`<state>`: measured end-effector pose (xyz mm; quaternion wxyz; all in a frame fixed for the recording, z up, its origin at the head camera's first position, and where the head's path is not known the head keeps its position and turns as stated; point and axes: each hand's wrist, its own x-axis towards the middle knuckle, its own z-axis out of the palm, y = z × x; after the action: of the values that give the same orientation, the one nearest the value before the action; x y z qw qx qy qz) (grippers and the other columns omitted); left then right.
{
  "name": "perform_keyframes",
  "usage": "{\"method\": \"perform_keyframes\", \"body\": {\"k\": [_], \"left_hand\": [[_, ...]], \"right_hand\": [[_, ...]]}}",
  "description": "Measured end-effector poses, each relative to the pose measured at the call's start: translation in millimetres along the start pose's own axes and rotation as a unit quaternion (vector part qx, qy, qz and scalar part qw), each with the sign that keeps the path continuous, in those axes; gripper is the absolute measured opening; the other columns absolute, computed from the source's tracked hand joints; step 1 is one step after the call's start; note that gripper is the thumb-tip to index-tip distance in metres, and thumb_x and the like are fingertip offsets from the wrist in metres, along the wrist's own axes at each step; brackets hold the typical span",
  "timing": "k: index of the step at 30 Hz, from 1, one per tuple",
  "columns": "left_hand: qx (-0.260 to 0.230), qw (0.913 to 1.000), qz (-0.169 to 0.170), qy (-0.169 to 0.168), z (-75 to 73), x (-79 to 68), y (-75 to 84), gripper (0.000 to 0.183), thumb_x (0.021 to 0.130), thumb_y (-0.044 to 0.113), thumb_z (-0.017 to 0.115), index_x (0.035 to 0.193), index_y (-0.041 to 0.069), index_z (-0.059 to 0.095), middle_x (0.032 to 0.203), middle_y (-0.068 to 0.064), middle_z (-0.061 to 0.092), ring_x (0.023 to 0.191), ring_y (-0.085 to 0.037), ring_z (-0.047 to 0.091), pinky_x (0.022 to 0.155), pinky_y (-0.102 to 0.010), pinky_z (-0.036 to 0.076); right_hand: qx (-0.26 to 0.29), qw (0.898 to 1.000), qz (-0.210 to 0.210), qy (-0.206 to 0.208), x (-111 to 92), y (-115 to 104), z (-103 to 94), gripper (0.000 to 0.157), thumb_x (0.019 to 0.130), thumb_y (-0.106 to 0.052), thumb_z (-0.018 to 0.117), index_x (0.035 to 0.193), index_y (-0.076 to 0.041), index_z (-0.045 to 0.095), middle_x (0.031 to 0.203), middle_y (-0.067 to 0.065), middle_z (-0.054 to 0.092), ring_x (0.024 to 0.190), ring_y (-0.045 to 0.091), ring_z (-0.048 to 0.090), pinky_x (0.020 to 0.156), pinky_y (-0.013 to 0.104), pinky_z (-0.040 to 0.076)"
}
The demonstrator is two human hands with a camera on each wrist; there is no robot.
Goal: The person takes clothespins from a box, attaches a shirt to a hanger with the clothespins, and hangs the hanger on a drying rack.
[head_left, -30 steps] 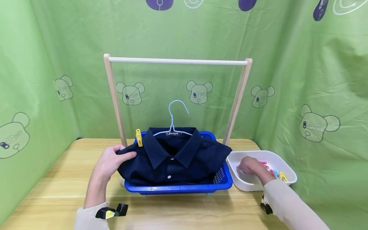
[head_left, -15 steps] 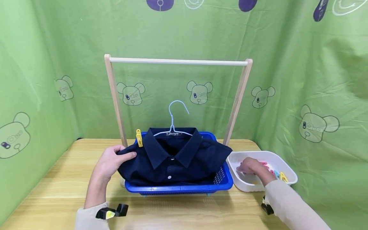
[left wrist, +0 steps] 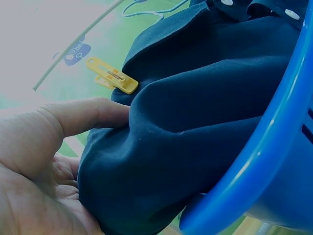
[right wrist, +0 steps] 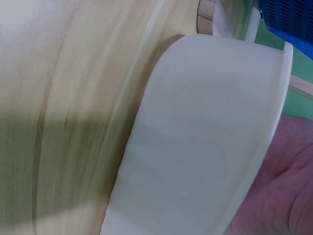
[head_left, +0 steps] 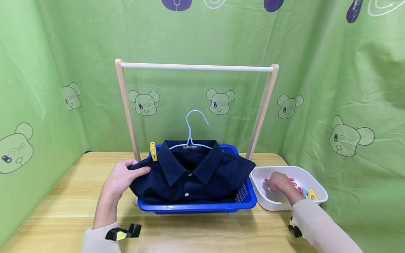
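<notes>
A dark navy shirt [head_left: 177, 182] with white buttons lies bunched in the blue basket [head_left: 197, 207], a pale blue wire hanger [head_left: 190, 131] in its collar. My left hand [head_left: 121, 177] grips the shirt's left-side sleeve, thumb on top. Just above that thumb a yellow clothespin [left wrist: 115, 76] is clipped to the shoulder. My right hand [head_left: 280, 184] reaches down into the white tub [head_left: 321, 188], fingers curled, with a bit of a pink clothespin [head_left: 265, 180] showing at the fingertips. In the right wrist view the tub's wall hides those fingers.
Several pink, blue and yellow clothespins [head_left: 311, 194] lie in the tub's right part. Behind the basket stands a wooden rack with a white rail [head_left: 196, 66]. Green cloth walls [head_left: 357, 88] enclose the wooden table [head_left: 63, 211] at the back and sides.
In the tub my right hand has shifted slightly and its fingers have drawn together, with pink now showing at the tips. My left hand and the shirt have stayed still.
</notes>
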<state>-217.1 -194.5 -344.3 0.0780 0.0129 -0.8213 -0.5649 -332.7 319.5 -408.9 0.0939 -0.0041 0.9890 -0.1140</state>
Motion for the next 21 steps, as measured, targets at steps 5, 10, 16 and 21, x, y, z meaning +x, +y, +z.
{"method": "perform_keyframes", "body": {"k": [5,10,16,21], "left_hand": [[0.000,1.0000,0.000,-0.001,0.0,0.5,-0.2,0.033,0.078,0.029,0.078,0.077,0.003,0.057,0.073,-0.001,0.053,0.072,-0.018,0.053,0.062,-0.029,0.045],[0.003,1.0000,-0.001,-0.001,-0.2,0.4,0.0,0.034,0.078,0.030,0.078,0.078,0.003,0.057,0.074,-0.001,0.054,0.073,-0.019,0.053,0.062,-0.029,0.045],[0.005,1.0000,0.001,-0.001,-0.6,0.6,0.0,0.034,0.078,0.030,0.078,0.077,0.004,0.057,0.074,-0.001,0.053,0.073,-0.019,0.053,0.062,-0.029,0.045],[0.004,1.0000,0.000,-0.002,-0.6,0.1,0.1,0.034,0.078,0.030,0.078,0.076,0.004,0.057,0.073,-0.001,0.053,0.073,-0.018,0.053,0.062,-0.029,0.045]], "right_hand": [[0.012,1.000,0.004,0.012,1.2,1.7,2.4,0.033,0.085,-0.027,0.063,0.059,-0.010,0.052,0.061,0.005,0.051,0.059,0.020,0.049,0.056,0.028,0.037],[0.018,0.999,0.028,0.008,5.9,4.4,4.2,0.029,0.081,-0.025,0.068,0.069,-0.003,0.052,0.069,0.011,0.052,0.064,0.023,0.052,0.058,0.029,0.042],[0.000,1.000,0.029,-0.005,6.9,8.1,5.5,0.023,0.076,-0.018,0.070,0.071,-0.004,0.053,0.070,0.011,0.051,0.065,0.024,0.051,0.060,0.031,0.043],[0.000,1.000,0.026,0.000,6.2,10.0,6.2,0.018,0.076,-0.015,0.067,0.075,-0.001,0.055,0.071,0.012,0.052,0.067,0.026,0.052,0.061,0.033,0.043]]}}
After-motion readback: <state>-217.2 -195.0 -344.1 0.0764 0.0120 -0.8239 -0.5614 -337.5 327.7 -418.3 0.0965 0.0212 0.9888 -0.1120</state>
